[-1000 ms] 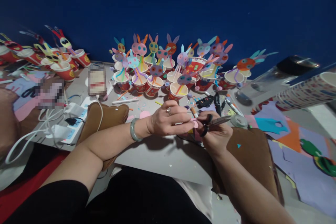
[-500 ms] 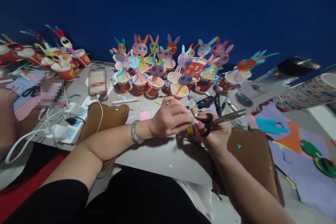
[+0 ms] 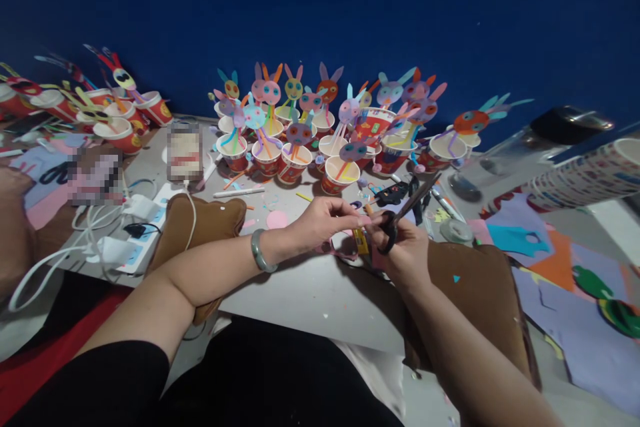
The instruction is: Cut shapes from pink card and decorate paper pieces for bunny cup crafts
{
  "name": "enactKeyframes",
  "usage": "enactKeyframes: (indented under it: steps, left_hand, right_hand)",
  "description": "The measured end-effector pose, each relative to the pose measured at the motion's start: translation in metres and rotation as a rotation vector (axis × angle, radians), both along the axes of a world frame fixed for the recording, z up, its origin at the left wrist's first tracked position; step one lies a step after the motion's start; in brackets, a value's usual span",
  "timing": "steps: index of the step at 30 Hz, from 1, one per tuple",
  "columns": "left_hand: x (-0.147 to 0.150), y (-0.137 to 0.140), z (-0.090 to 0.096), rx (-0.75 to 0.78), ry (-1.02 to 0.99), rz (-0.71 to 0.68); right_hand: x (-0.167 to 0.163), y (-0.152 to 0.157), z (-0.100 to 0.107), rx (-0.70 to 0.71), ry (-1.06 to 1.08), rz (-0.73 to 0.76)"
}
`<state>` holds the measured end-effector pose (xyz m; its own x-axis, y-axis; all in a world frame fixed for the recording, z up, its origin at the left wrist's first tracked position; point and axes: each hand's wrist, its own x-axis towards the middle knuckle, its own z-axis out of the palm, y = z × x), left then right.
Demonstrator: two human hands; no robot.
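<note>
My left hand (image 3: pixel 323 221) is closed, thumb and fingertips pinching a small pink piece (image 3: pixel 365 221), probably paper. The right fingertips meet that same piece from the other side. Black-handled scissors (image 3: pixel 414 201) sit in my right hand (image 3: pixel 407 252), fingers around the handles and blades pointing up and to the right. Below the hands lie a small yellow item (image 3: pixel 360 241) and a pink-edged thing (image 3: pixel 345 244), partly covered. Just beyond stands a red paper cup (image 3: pixel 334 180) with a paper rabbit figure in it.
Several rabbit-figure cups (image 3: pixel 267 159) line the blue wall. Left are a power strip (image 3: pixel 145 233), a brown cushion (image 3: pixel 205 220) and another person's arm (image 3: pixel 13 227). Right are a tape roll (image 3: pixel 455 231), a clear bottle (image 3: pixel 495 163), stacked cups (image 3: pixel 585 173) and coloured sheets (image 3: pixel 565 327).
My left hand has turned and drawn slightly left, uncovering the pink piece. The scissors have tilted, their blades swinging from pointing right to pointing more upward.
</note>
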<state>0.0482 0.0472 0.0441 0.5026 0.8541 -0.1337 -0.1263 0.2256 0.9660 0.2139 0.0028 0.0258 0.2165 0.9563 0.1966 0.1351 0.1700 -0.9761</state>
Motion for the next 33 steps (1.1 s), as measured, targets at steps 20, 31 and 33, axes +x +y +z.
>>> enactKeyframes:
  steps: [20,31,33]
  left_hand:
    - [-0.007,0.014,0.010,0.020,0.026,-0.245]
    - [-0.002,0.007,-0.003,-0.091,-0.066,-0.160]
    - [0.000,0.007,-0.005,-0.132,-0.074,-0.143]
  right_hand:
    - [0.007,0.005,-0.013,-0.197,0.225,0.126]
    - [0.005,0.005,-0.010,-0.213,0.310,0.143]
    - [0.006,0.004,-0.014,-0.229,0.305,0.148]
